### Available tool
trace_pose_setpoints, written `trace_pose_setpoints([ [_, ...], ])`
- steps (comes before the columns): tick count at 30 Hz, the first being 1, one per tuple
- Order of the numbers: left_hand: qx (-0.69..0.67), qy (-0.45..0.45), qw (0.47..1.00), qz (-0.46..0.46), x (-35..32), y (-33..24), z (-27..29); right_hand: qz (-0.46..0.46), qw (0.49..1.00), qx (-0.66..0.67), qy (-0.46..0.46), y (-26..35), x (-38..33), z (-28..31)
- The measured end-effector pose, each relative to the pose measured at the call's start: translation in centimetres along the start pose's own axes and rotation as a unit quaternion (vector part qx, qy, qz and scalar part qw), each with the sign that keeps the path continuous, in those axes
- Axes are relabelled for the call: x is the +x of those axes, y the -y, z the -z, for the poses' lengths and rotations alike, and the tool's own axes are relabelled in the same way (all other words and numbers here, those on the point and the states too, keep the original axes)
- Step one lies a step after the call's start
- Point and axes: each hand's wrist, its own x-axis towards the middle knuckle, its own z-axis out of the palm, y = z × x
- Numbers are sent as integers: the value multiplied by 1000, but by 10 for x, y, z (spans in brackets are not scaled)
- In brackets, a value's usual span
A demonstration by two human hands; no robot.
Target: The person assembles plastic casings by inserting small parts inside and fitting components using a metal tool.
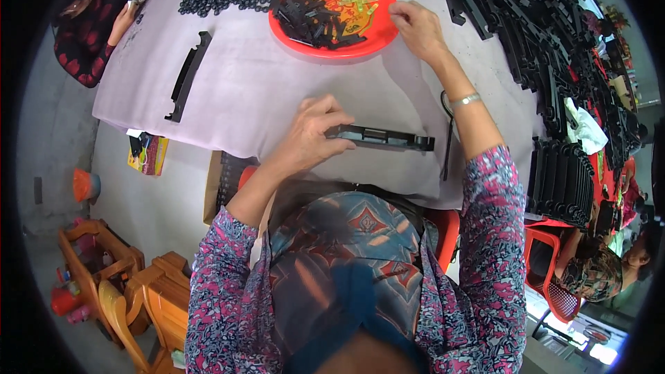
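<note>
The left hand [310,136] is pinching one end of a long, narrow black plastic part [388,138] between thumb and fingers, the part lying crosswise before the body over a pale lilac tablecloth [256,93]. The right hand [420,30] is curling its fingers at the right rim of a round red plastic tray [325,51]; whether they are gripping anything, I cannot tell
</note>
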Motion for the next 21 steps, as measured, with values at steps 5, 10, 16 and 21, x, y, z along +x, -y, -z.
trace_pose_setpoints([
  [5,16,15,1000,-14,2,1,0,75,986,-146,-18,-12,30,-32],
  [10,16,13,999,-29,2,4,-1,78,954,-263,118,-6,46,-50],
  [16,19,4,999,-42,0,2,-2,52,963,-235,120,4,45,-42],
  [21,-3,14,999,-36,0,3,-6,-19,998,-5,63,1,13,-21],
])
